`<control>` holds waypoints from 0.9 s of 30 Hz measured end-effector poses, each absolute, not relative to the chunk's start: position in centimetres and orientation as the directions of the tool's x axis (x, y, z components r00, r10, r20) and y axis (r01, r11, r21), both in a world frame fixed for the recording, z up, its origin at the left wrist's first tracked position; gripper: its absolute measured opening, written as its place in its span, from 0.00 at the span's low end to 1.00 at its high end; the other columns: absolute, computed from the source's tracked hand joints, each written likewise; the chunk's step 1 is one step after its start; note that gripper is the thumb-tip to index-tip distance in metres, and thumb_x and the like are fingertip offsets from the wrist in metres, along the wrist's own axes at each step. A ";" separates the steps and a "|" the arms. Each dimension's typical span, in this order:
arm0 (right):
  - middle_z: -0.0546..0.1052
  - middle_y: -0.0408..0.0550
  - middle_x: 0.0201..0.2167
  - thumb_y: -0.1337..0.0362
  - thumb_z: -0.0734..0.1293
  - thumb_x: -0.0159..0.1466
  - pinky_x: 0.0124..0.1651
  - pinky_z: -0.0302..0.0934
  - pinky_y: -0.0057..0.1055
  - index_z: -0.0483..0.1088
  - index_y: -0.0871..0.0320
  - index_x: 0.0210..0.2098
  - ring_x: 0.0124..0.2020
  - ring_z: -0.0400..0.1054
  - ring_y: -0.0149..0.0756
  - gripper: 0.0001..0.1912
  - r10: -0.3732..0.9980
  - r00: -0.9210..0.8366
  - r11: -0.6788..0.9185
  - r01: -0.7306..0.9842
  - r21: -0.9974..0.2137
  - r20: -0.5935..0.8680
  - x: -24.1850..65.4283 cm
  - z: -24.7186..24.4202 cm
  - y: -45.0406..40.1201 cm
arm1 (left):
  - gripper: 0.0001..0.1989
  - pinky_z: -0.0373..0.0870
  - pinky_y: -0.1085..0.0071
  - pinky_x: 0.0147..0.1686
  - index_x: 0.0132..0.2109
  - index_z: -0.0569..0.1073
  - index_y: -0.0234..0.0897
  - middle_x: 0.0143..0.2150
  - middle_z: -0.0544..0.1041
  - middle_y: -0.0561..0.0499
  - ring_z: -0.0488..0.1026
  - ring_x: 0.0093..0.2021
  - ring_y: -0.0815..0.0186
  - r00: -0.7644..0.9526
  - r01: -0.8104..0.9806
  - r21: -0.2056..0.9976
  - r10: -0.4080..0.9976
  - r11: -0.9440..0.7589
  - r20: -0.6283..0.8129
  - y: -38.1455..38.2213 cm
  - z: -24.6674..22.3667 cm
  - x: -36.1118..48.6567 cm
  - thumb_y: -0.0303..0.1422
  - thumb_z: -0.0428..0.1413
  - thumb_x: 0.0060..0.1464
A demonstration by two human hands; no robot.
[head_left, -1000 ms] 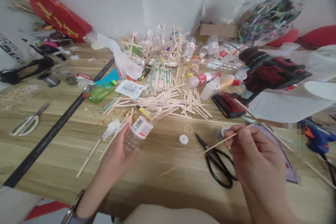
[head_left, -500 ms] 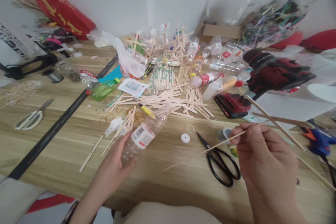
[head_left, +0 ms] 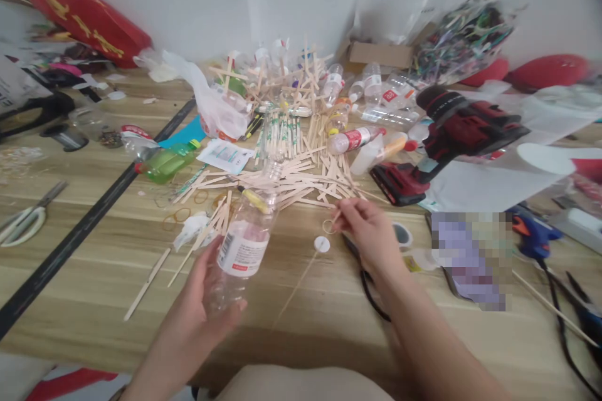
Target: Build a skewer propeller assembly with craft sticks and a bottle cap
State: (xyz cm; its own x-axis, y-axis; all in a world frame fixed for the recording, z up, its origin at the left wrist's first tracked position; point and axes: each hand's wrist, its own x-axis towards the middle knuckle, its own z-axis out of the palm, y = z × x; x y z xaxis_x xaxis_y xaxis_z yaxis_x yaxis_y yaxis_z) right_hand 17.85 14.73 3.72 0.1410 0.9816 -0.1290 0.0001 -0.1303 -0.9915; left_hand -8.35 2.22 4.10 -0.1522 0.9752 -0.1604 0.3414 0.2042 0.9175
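My left hand (head_left: 214, 285) is wrapped around the lower part of a clear plastic bottle (head_left: 244, 250), which is uncapped and tilts away from me, its white label facing up. My right hand (head_left: 364, 229) is closed in a pinch above the table, near the pile of flat wooden sticks (head_left: 305, 182). A thin wooden stick (head_left: 298, 285), blurred, runs from its fingertips down toward me, crossing by a white disc (head_left: 322, 244). The exact grip is hard to make out. Beneath my right wrist, black-handled scissors (head_left: 371, 294) are partly hidden.
A red and black cordless drill (head_left: 451, 138) stands at the right, near a blue glue gun (head_left: 533, 232) and a pixelated phone-like object (head_left: 470, 263). White-handled scissors (head_left: 28, 222) lie far left. A green bottle (head_left: 169, 161) and several clear bottles are farther back.
My right hand has swung left and forward, from the right side of the table to beside the stick pile. The bottle stands slightly more upright in my left hand. The view has turned right.
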 end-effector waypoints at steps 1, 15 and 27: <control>0.76 0.44 0.25 0.49 0.69 0.61 0.29 0.66 0.31 0.73 0.59 0.29 0.23 0.68 0.31 0.17 0.982 0.091 -0.166 0.035 -0.985 -0.162 17.3 3.1 15.3 | 0.41 0.71 0.51 0.57 0.69 0.50 0.49 0.66 0.66 0.45 0.67 0.63 0.49 -0.136 0.307 0.926 0.973 0.222 -0.188 2.2 4.2 -7.8 0.37 0.58 0.51; 0.75 0.46 0.32 0.55 0.69 0.60 0.37 0.63 0.37 0.72 0.54 0.36 0.31 0.68 0.38 0.10 0.955 0.270 -0.025 0.492 -0.870 0.125 20.1 5.2 8.4 | 0.36 0.72 0.57 0.51 0.61 0.61 0.39 0.53 0.77 0.41 0.74 0.54 0.50 0.058 0.024 0.913 0.911 0.407 -0.408 3.1 3.1 -3.5 0.37 0.61 0.45; 0.71 0.45 0.21 0.43 0.65 0.56 0.25 0.57 0.34 0.74 0.59 0.35 0.21 0.64 0.37 0.25 0.827 0.494 -0.254 0.755 -0.604 0.270 28.0 1.9 7.6 | 0.33 0.72 0.65 0.42 0.55 0.66 0.43 0.41 0.79 0.49 0.76 0.43 0.56 0.044 -0.083 0.901 0.905 0.426 -0.424 3.3 2.8 -2.5 0.26 0.60 0.38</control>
State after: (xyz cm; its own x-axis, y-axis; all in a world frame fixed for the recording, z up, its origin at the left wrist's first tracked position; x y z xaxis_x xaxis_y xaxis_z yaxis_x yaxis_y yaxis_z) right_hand 27.98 7.64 1.94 0.4936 0.8268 0.2697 0.7552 -0.2537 -0.6044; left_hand -2.48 3.33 2.84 0.0441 0.9046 -0.4240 -0.0826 0.4263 0.9008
